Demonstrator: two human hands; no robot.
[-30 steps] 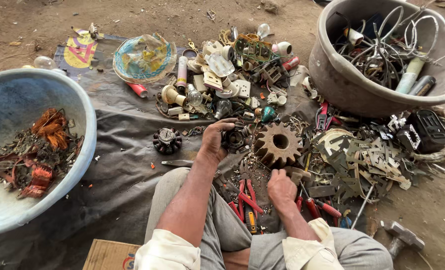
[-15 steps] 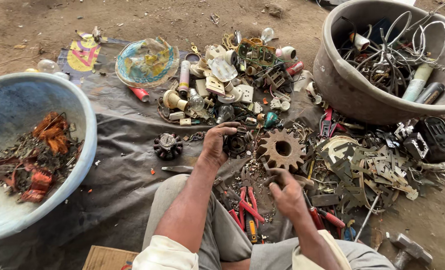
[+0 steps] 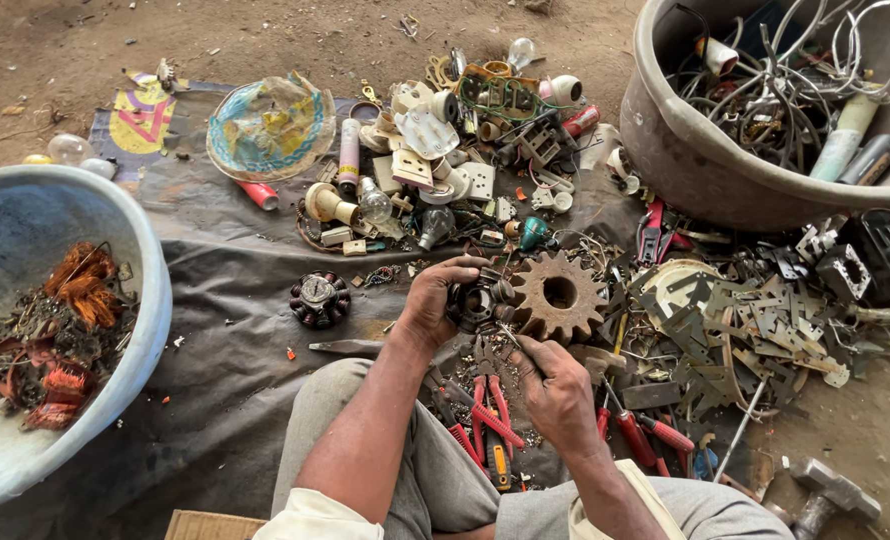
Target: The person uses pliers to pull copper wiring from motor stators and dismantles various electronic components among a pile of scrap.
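1. Though our left hand [image 3: 435, 300] grips a small dark motor part [image 3: 473, 303] above the tarp [image 3: 225, 290], its fingers hide most of it.
2. Our right hand [image 3: 555, 390] pinches a thin tool against that part; we cannot make out its tip.
3. Just beside it lies a rusty gear [image 3: 557, 295].
4. Scrap crowds the right; bare tarp lies open to the left, before the blue basin [image 3: 150, 290], which the frame cuts off.

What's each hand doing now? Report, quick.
Left hand: closed on a small motor part.
Right hand: closed; it seems to pinch a thin tool, hard to tell.
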